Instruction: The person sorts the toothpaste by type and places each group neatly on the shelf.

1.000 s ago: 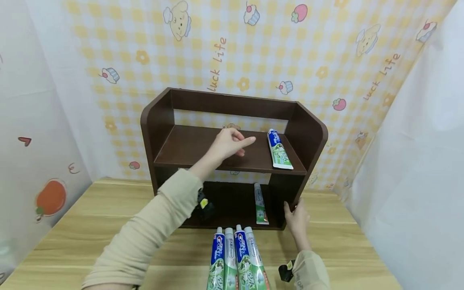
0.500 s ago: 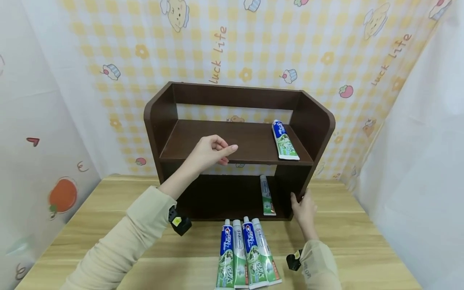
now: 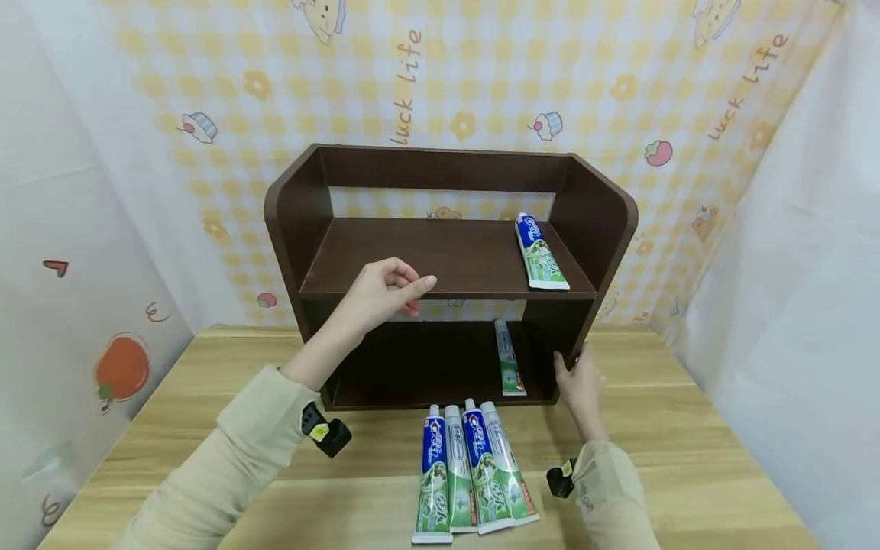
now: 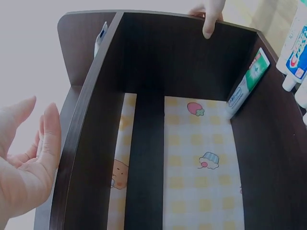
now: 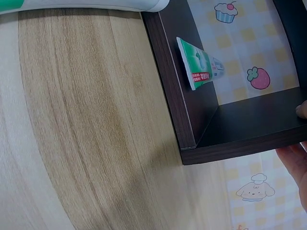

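A dark brown two-tier shelf (image 3: 440,296) stands on the table. My left hand (image 3: 388,294) hovers before its upper board, fingers loosely bent, holding nothing. In the left wrist view that hand (image 4: 29,158) is beside the board edge. My right hand (image 3: 580,386) grips the right side panel, thumb inside and fingers outside, as the right wrist view also shows. A blue, white and green toothpaste tube (image 3: 541,252) lies at the right of the upper tier. A silver and green toothpaste tube (image 3: 509,357) lies at the right of the lower tier.
Several toothpaste tubes (image 3: 474,470) lie side by side on the wooden table (image 3: 330,496) in front of the shelf. Behind the shelf hangs a yellow checked cloth (image 3: 440,84), with white sheeting (image 3: 777,305) at the sides.
My left hand has drawn back left and toward me from over the upper tier. The right hand keeps its grip on the side panel. The head view has tilted down a little.
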Tool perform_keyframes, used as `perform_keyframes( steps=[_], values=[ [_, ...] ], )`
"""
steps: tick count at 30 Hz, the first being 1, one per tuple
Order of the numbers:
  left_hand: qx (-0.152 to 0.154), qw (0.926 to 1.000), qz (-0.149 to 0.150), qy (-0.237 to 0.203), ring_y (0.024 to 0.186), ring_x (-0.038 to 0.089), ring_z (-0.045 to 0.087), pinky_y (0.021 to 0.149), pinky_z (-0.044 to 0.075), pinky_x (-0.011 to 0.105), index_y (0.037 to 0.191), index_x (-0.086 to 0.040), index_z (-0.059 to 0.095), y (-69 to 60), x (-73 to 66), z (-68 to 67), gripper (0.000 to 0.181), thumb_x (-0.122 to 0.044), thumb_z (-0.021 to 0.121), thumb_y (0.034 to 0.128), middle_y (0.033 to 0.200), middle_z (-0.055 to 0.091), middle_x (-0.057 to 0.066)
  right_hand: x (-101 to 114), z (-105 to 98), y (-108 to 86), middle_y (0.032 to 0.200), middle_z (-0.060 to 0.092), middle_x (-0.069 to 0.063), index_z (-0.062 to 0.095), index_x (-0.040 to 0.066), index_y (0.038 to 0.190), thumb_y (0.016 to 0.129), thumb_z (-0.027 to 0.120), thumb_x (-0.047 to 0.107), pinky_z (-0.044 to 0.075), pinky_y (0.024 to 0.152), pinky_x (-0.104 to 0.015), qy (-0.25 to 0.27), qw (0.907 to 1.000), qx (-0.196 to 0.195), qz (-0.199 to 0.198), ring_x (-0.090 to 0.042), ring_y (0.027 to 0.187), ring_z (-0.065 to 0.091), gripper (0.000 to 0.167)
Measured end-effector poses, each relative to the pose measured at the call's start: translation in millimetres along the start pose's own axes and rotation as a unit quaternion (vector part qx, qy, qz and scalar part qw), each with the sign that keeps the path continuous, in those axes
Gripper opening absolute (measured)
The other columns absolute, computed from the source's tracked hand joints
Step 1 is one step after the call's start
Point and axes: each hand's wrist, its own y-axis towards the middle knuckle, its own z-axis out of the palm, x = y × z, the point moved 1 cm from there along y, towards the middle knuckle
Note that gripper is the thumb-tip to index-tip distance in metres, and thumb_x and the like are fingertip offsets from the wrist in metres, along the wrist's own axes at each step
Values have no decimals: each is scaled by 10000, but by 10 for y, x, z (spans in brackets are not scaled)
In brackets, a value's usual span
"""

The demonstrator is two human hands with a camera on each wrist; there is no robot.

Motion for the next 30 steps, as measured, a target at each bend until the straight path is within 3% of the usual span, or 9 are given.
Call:
perform_keyframes(
  steps=[5,11,23,30],
  values=[
    [72,9998,171,-109,677,178,649,750,568,320,986,-47,547,-114,97,-9,374,-384,623,844,776,624,78,48,-3,2,710,545,-171,416,12,881,882,560,202,367,652,-423,65,9999,65,-54,-333,660,527,238],
    [32,9996,238,-131,691,222,663,735,569,307,980,-39,556,-245,234,4,368,-377,620,849,791,637,96,69,7,12,711,547,-162,413,18,883,887,555,206,364,631,-400,83,9999,112,-46,-326,649,519,235],
    [109,9991,-270,-318,659,165,652,705,572,312,992,-25,549,-344,621,122,383,-371,624,847,788,623,86,42,-14,8,732,553,-191,417,7,896,885,553,207,368,695,-462,67,10000,69,-16,-374,691,532,242],
    [168,9974,-558,-419,635,145,642,642,572,300,1041,8,517,-430,884,274,387,-310,633,854,832,623,116,42,-28,-14,750,563,-202,419,5,907,883,554,209,371,712,-465,71,9999,102,115,-377,714,547,245]
  ],
)
